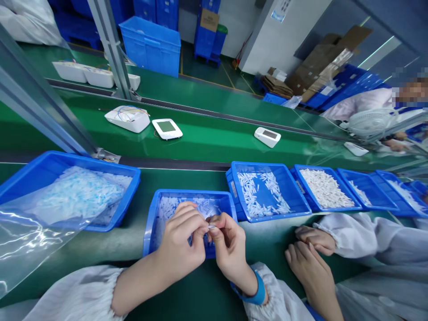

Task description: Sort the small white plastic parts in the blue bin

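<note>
Green bench (267,243): left hand (184,232), right hand (230,244) pinching white piece (211,227).

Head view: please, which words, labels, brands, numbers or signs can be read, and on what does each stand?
None can be read.
Notice on the pillar: writing too small and blurred.
Side label on a blue tray: too small.
Cardboard box: faint marks, too blurred.
Small held part: no text visible.

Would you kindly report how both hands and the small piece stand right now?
Left hand, right hand: fingertips together on small white piece. Piece over blue bin. Co-worker's hands apart, to the right.
</note>
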Motion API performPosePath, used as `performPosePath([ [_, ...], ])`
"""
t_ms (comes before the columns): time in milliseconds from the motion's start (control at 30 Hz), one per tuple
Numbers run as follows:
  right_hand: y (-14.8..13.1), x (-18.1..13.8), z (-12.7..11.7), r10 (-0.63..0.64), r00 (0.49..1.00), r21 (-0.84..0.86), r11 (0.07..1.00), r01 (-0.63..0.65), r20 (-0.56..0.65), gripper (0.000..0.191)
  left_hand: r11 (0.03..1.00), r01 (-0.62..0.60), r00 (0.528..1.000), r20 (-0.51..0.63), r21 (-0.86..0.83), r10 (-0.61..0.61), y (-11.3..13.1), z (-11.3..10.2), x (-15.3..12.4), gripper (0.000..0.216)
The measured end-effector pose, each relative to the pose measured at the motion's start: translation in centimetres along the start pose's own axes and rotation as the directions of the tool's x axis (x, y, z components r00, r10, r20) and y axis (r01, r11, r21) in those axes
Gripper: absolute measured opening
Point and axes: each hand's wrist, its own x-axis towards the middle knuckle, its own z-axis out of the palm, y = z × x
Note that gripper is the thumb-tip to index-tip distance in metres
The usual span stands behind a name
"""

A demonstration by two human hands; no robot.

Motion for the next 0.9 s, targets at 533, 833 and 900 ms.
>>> performPosePath([
  [533,-2.7,-2.9,-11.7,-0.125,0.979,-0.352,0.934,0.062,-0.16,0.037,0.989,0.097,0.987,0.119,0.11,-0.11,-0.5,-0.1,-0.3,0.03],
  [833,-1.9,-2.1,-12.0,-0.213,0.975,-0.651,0.733,0.199,0.059,0.02,0.954,0.198,0.952,0.188,0.224,-0.241,-1.1,0.0,-0.2,0.032],
  [900,-1.8,0.4,-7.6,-0.17,0.978,-0.657,0.725,0.205,0.118,0.017,0.929,0.225,0.925,0.236,0.295,-0.299,-1.3,0.1,-0.1,0.033],
])
